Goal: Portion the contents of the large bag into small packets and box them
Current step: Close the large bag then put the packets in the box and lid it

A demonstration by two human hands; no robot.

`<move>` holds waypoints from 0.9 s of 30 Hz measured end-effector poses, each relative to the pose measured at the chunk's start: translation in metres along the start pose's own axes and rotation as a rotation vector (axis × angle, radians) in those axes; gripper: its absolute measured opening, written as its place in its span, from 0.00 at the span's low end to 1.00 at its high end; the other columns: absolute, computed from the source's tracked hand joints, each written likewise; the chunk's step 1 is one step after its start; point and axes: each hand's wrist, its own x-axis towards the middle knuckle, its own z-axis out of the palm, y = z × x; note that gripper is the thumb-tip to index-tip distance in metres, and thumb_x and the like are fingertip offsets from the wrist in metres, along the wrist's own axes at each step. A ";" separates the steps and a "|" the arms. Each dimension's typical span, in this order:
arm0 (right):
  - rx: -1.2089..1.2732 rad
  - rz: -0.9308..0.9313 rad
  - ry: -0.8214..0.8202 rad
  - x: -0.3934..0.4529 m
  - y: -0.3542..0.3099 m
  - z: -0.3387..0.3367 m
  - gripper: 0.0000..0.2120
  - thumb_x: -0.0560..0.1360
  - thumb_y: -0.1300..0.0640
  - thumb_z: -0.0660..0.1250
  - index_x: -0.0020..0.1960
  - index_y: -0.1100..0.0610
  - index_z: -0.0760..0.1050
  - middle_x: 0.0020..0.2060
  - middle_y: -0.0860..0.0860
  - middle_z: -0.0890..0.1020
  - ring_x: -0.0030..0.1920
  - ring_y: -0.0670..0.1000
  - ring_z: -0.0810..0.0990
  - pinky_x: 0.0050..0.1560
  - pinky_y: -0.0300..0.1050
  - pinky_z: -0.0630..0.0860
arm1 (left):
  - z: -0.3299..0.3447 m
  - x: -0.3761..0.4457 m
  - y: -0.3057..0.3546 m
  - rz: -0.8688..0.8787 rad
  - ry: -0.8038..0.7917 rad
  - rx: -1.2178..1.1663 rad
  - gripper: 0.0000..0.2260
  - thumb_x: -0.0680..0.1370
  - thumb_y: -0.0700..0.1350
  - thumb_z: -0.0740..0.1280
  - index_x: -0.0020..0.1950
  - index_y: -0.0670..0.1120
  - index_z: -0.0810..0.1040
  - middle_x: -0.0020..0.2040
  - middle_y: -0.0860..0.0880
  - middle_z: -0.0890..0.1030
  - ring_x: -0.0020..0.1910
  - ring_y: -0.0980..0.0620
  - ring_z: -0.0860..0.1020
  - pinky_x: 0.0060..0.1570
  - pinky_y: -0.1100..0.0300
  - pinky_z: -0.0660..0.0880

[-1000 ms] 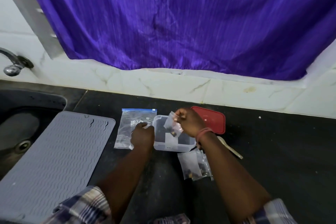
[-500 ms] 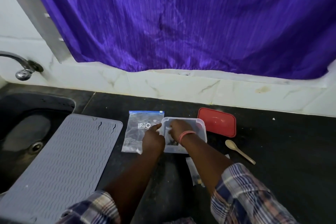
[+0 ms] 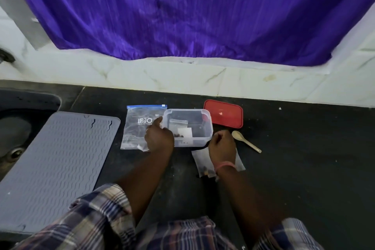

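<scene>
From the head view, a clear plastic box [image 3: 187,127] sits on the dark countertop [image 3: 294,158], a little toward the far side. Inside it lies one small packet [image 3: 179,131] with dark bits at its near end. The large bag [image 3: 140,127], a clear zip pouch with a blue strip along its far edge, lies flat, touching the box on its left. The left hand [image 3: 159,138] rests over the near right corner of that bag, its fingers reaching to the box's left wall; whether it grips the wall or only touches it cannot be told. The right hand [image 3: 222,144] hovers just near the box's near right corner, fingers curled inward, above a few more small packets [image 3: 203,165] lying on the counter; whether it pinches one of them cannot be told. A pink band circles its wrist.

The red lid [image 3: 223,115] lies flat just to the right of the box. A pale spoon [image 3: 246,141] lies near the lid, right of the right hand, handle pointing near and right. At the left, a grey ribbed mat [image 3: 58,164] covers part of the sink [image 3: 24,107]. A purple curtain [image 3: 182,10] hangs above the white tiled ledge at the far side.
</scene>
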 end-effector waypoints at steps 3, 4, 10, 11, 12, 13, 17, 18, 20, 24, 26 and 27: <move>-0.276 0.066 -0.231 -0.016 0.026 0.004 0.11 0.78 0.50 0.66 0.57 0.54 0.78 0.54 0.53 0.81 0.55 0.52 0.79 0.56 0.46 0.75 | 0.002 -0.012 0.003 0.059 0.064 0.061 0.19 0.79 0.40 0.68 0.70 0.52 0.77 0.68 0.44 0.78 0.67 0.41 0.75 0.66 0.43 0.74; -0.348 0.052 -0.303 -0.019 0.030 0.005 0.17 0.77 0.47 0.66 0.63 0.54 0.76 0.60 0.54 0.79 0.59 0.54 0.77 0.61 0.48 0.74 | 0.002 -0.015 0.003 0.073 0.056 0.057 0.20 0.79 0.39 0.68 0.70 0.52 0.77 0.68 0.44 0.78 0.67 0.40 0.74 0.66 0.43 0.73; -0.524 0.101 -0.415 -0.022 0.021 0.010 0.23 0.75 0.46 0.68 0.67 0.51 0.71 0.65 0.54 0.75 0.66 0.58 0.72 0.66 0.58 0.70 | -0.001 -0.024 -0.010 0.092 0.009 0.013 0.23 0.78 0.34 0.65 0.71 0.49 0.75 0.68 0.41 0.77 0.67 0.40 0.74 0.67 0.45 0.73; -0.506 0.133 -0.412 -0.021 0.018 0.011 0.21 0.75 0.47 0.68 0.66 0.51 0.71 0.64 0.54 0.77 0.65 0.59 0.72 0.66 0.59 0.69 | -0.002 -0.025 -0.012 0.092 0.009 0.010 0.22 0.79 0.34 0.64 0.72 0.49 0.75 0.68 0.41 0.77 0.67 0.40 0.74 0.67 0.44 0.73; -0.485 0.160 -0.411 -0.021 0.015 0.011 0.18 0.76 0.49 0.67 0.64 0.51 0.71 0.62 0.54 0.78 0.64 0.59 0.73 0.66 0.59 0.69 | -0.003 -0.025 -0.014 0.092 0.012 0.009 0.22 0.79 0.34 0.64 0.72 0.49 0.75 0.68 0.41 0.77 0.67 0.40 0.74 0.67 0.44 0.73; -0.466 0.187 -0.416 -0.021 0.013 0.011 0.16 0.76 0.50 0.66 0.63 0.50 0.72 0.60 0.54 0.79 0.64 0.59 0.73 0.66 0.59 0.69 | -0.004 -0.025 -0.015 0.092 0.014 0.012 0.22 0.79 0.34 0.64 0.72 0.49 0.75 0.68 0.41 0.77 0.67 0.40 0.75 0.67 0.43 0.74; -0.500 0.234 -0.399 -0.026 0.015 0.010 0.19 0.75 0.48 0.68 0.64 0.51 0.71 0.60 0.54 0.79 0.64 0.58 0.73 0.64 0.58 0.67 | -0.008 -0.030 -0.019 0.129 0.044 0.035 0.21 0.79 0.35 0.67 0.70 0.49 0.77 0.67 0.41 0.77 0.66 0.39 0.75 0.67 0.44 0.73; -0.525 0.237 -0.391 -0.027 0.016 0.009 0.22 0.75 0.47 0.68 0.66 0.51 0.70 0.61 0.54 0.78 0.64 0.58 0.73 0.63 0.58 0.67 | -0.007 -0.031 -0.020 0.134 0.044 0.031 0.21 0.78 0.35 0.67 0.69 0.50 0.78 0.67 0.42 0.77 0.65 0.39 0.75 0.67 0.44 0.72; -0.525 0.267 -0.416 -0.028 0.016 0.010 0.23 0.74 0.45 0.68 0.66 0.50 0.70 0.62 0.55 0.76 0.64 0.59 0.72 0.63 0.59 0.67 | -0.007 -0.034 -0.021 0.140 0.041 0.025 0.21 0.77 0.35 0.68 0.68 0.52 0.78 0.67 0.42 0.77 0.65 0.39 0.74 0.67 0.45 0.72; -0.380 0.347 -0.451 -0.021 0.007 0.014 0.16 0.74 0.46 0.67 0.60 0.49 0.76 0.59 0.55 0.80 0.61 0.59 0.76 0.63 0.58 0.71 | -0.009 -0.035 -0.020 0.150 0.052 0.021 0.21 0.77 0.35 0.68 0.67 0.51 0.79 0.67 0.43 0.77 0.67 0.40 0.74 0.68 0.46 0.70; -0.212 0.343 -0.540 -0.018 -0.008 0.004 0.16 0.72 0.48 0.72 0.56 0.54 0.79 0.55 0.54 0.84 0.55 0.56 0.81 0.58 0.52 0.77 | -0.010 -0.036 -0.018 0.172 0.063 -0.003 0.19 0.77 0.34 0.68 0.66 0.50 0.80 0.67 0.43 0.77 0.66 0.42 0.74 0.67 0.48 0.72; -0.136 0.336 -0.605 -0.014 -0.016 -0.001 0.15 0.71 0.51 0.75 0.55 0.56 0.80 0.53 0.53 0.85 0.52 0.54 0.82 0.54 0.49 0.78 | -0.012 -0.034 -0.017 0.197 0.062 -0.029 0.18 0.77 0.34 0.68 0.64 0.49 0.81 0.66 0.44 0.78 0.65 0.43 0.75 0.65 0.49 0.73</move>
